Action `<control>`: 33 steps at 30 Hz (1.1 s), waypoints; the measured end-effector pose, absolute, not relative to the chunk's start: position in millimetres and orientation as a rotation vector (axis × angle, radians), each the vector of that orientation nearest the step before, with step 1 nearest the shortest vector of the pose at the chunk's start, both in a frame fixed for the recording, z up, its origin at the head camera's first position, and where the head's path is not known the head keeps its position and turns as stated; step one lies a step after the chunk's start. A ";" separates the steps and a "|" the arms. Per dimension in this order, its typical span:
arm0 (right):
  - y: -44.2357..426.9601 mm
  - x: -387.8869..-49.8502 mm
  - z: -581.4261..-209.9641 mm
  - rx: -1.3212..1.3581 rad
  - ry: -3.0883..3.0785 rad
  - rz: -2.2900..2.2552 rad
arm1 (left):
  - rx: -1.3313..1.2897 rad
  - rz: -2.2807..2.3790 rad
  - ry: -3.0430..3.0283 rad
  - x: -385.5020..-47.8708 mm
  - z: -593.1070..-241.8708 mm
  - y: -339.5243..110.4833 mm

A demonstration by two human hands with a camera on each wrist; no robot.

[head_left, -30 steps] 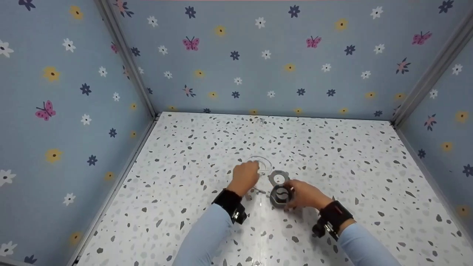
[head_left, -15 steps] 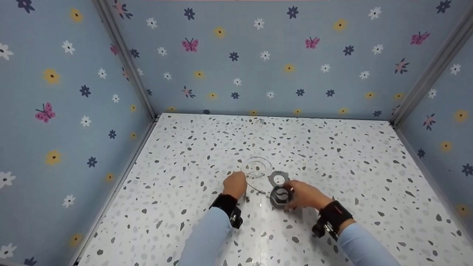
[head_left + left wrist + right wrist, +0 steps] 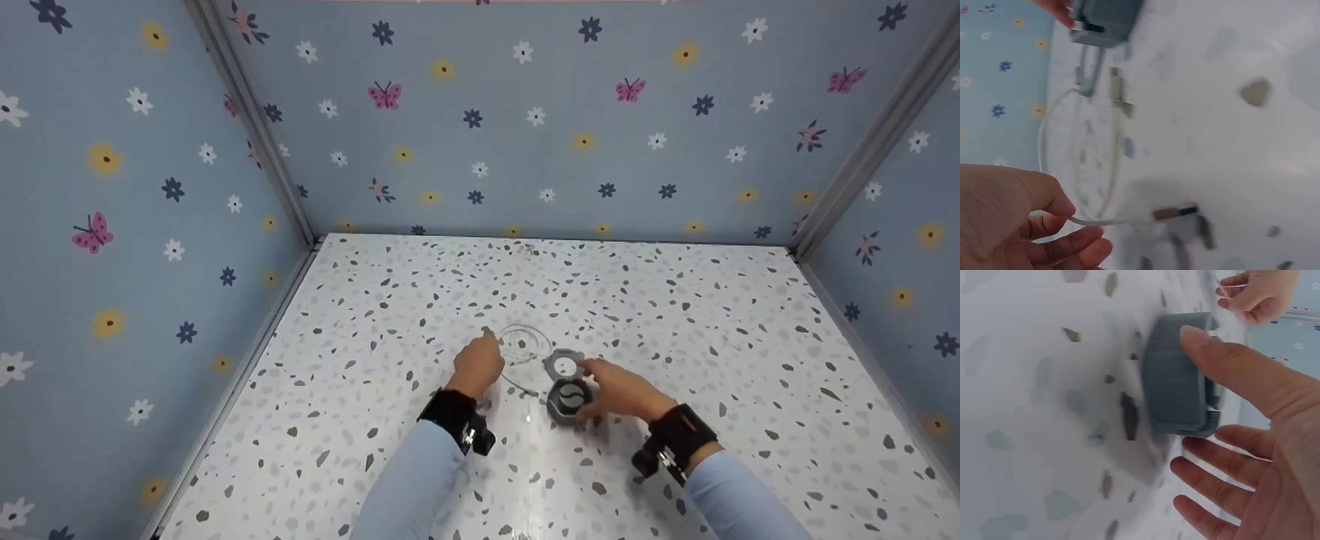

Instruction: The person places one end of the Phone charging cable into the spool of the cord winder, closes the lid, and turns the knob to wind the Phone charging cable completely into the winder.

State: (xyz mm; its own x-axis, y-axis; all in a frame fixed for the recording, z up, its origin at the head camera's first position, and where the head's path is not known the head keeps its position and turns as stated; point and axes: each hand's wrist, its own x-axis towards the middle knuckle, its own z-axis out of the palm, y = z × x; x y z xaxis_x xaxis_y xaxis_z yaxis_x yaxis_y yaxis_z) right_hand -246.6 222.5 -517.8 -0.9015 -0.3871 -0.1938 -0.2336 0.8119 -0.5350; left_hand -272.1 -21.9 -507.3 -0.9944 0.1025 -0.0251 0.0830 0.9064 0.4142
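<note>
Two hands work above a speckled white desk [image 3: 360, 330], one at each of two things. Left hand [image 3: 478, 367] pinches one white cable [image 3: 1095, 223] between thumb and fingers, close behind a brown plug [image 3: 1165, 213]; right hand [image 3: 621, 391] grips one gray case [image 3: 1174, 377], thumb along its side and fingers curled at the opposite side. Standing on the desk about midway between the left and right edges, the case has its one lid [image 3: 551, 367], a ring with a round hole, folded open toward the far edge. Loose loops of cable lie between the left hand and the case, and a second plug [image 3: 1116, 84] rests on the desk just beside the case.

Two black wrist straps [image 3: 682, 435], one per arm, circle the wrists above two light blue sleeves [image 3: 409, 480]. Three flowered wall panels [image 3: 450, 142] rise beyond the far, left and right edges, with two gray posts [image 3: 259, 120] at the far corners.

Compared with one second earlier, the left hand sits nearer the left edge, drawn off the loops; the right hand and case hold nearly the same spot.
</note>
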 end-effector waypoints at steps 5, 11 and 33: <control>210.4 -260.7 -492.9 -0.668 2.817 -0.938 | 0.436 0.863 2.967 -273.9 -443.3 -11.8; 191.0 -279.6 -478.8 -0.863 2.548 -1.393 | 0.656 1.222 2.938 -268.6 -387.9 -15.4; 338.2 -292.9 -440.0 -0.389 2.664 -1.528 | -0.040 1.874 3.087 -291.6 -413.1 -156.1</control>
State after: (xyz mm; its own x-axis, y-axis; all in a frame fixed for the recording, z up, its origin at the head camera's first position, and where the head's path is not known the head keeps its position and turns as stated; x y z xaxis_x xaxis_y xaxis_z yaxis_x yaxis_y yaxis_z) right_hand -292.9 338.2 -440.0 -0.9673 -0.2392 0.0841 -0.1934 0.4814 -0.8549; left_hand -291.6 -156.1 -413.1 -0.8915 -0.2526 0.3761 0.2171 0.4906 0.8439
